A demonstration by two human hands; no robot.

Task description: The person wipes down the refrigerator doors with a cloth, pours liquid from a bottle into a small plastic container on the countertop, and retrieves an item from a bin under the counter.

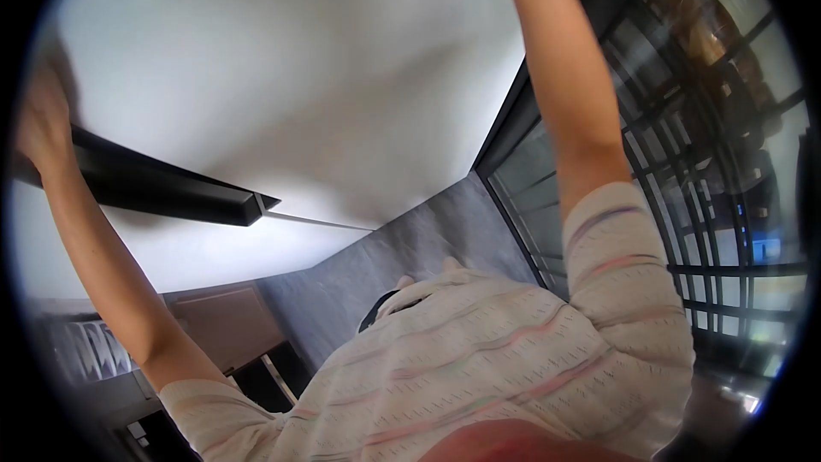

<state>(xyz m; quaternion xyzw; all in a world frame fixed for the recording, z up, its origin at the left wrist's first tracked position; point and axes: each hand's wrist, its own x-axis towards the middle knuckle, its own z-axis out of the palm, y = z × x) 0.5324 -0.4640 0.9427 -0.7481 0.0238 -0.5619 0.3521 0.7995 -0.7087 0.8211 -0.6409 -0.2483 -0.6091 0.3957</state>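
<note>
A large glossy white panel [299, 51], like an appliance front, fills the upper view. Along its lower left runs a black recessed strip [171, 184], with a thin seam going right from its end. My left hand [47, 111] is at the far left edge, beside the panel and the strip's left end; its fingers are blurred and dark, so their pose is unclear. My right arm reaches up along the panel's right side, and my right hand lies almost wholly beyond the top edge of the view.
Grey marbled floor [316, 299] shows below the panel. To the right stands a dark-framed glass door or window [710, 162] with black bars and reflections. At the lower left are a brown cabinet [227, 325] and a ribbed shiny object [90, 349].
</note>
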